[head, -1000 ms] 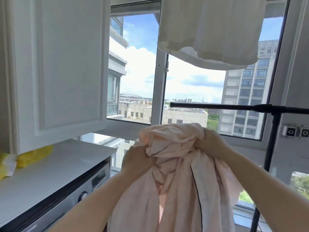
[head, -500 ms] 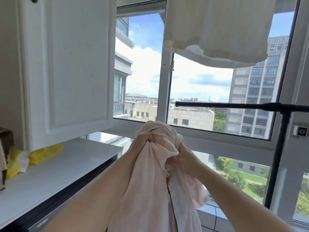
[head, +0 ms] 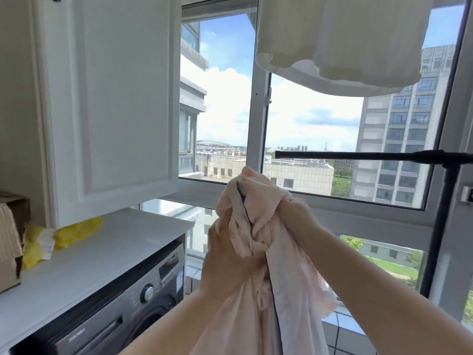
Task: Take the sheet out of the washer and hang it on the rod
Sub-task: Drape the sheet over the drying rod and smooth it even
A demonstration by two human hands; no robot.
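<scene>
A pale pink sheet (head: 258, 216) with a dark trim line is bunched at chest height and hangs down in folds below my hands. My left hand (head: 225, 254) grips the bunch from the left side. My right hand (head: 294, 213) grips it from the right, a little higher. The black rod (head: 345, 155) runs level across the window, above and to the right of the bundle, and the sheet does not touch it. The grey front-loading washer (head: 122, 303) sits under the white counter at lower left; its drum opening is mostly out of view.
A black stand pole (head: 440, 226) holds the rod at the right. A white garment (head: 337, 39) hangs overhead. A white wall cabinet (head: 107, 103) juts out on the left. Yellow bags (head: 76, 231) and a cardboard box (head: 10, 239) lie on the counter (head: 102, 254).
Both hands have drawn the sheet into a tighter, narrower bunch. The left hand has slid lower on it. The view has turned slightly left, showing more of the washer.
</scene>
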